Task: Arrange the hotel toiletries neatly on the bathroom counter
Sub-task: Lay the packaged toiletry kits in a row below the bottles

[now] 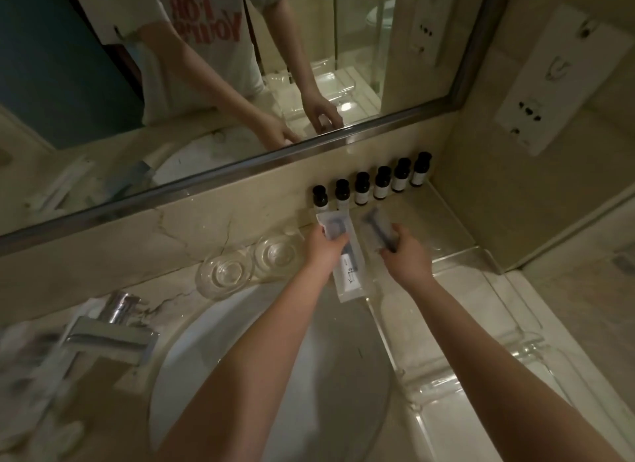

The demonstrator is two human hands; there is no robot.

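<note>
Toothbrush packet point(348, 272) in left hand point(324, 248), razor packet point(376, 229) in right hand point(407, 255)

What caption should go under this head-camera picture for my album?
Left hand holds a long clear packet, right hand a second packet, before a row of six bottles.

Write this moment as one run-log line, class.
left hand: grips clear plastic packet holding white tube | right hand: grips clear plastic packet holding dark T-shaped item | six small dark-capped bottles: rowed under mirror
</note>
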